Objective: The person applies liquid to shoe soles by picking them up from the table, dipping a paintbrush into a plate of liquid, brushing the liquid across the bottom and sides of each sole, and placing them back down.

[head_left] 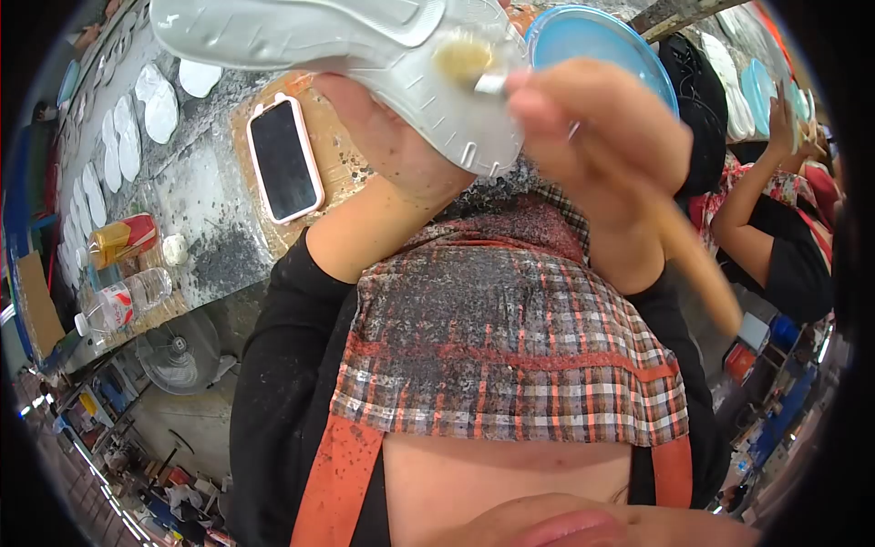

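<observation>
A pale grey-white shoe sole [310, 36] is held up at the top of the view, with its inner side facing me. My left hand [387, 137] is closed around the underside of the sole near its rounded end. My right hand [606, 118], smeared by motion, grips a brush [702, 260] with a long wooden handle. The brush's yellowish bristles are over the rounded end of the sole and seem to touch it. Behind my right hand sits a blue plastic basin [606, 27], partly hidden by it.
On the stained worktable [205, 219] at left lie a phone [286, 159] in a pink case, two plastic bottles [128, 301], and rows of white soles [157, 102]. A fan [178, 351] stands below. At right, another person's arm [752, 187] is raised beside more soles.
</observation>
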{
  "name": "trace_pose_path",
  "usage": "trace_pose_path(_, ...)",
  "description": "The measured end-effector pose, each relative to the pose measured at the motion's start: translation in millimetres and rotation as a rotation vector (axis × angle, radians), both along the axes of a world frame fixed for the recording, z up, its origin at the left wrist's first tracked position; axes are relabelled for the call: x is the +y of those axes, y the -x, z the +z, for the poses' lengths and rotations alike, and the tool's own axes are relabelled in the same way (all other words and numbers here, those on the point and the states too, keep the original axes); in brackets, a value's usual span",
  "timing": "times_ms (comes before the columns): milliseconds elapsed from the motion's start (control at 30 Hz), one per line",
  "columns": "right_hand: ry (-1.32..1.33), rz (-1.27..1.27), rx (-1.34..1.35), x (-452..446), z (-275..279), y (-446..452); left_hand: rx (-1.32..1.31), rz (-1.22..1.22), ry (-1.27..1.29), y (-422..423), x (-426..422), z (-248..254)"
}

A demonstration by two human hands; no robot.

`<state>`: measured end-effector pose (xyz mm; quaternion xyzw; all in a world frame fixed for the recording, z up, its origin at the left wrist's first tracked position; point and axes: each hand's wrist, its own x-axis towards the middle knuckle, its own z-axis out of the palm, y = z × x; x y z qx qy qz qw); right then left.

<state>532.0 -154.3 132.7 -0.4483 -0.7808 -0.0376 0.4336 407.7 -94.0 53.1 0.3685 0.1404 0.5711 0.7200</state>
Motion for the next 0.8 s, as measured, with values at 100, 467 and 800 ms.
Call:
trace_pose_path(100, -0.137, 0.448, 0.068, -1, -1, 15, -0.081, -0.003, 0.042, -3, 0, 9)
trace_pose_path(467, 0.120, 0.202, 0.185, -19, 2, -12, -0.227, -0.002, 0.224, 2, 4, 27)
trace_pose_path(800, 0.137, -0.138, 0.418, -19, -8, -15, -0.085, 0.089, 0.201, 3, 17, 19)
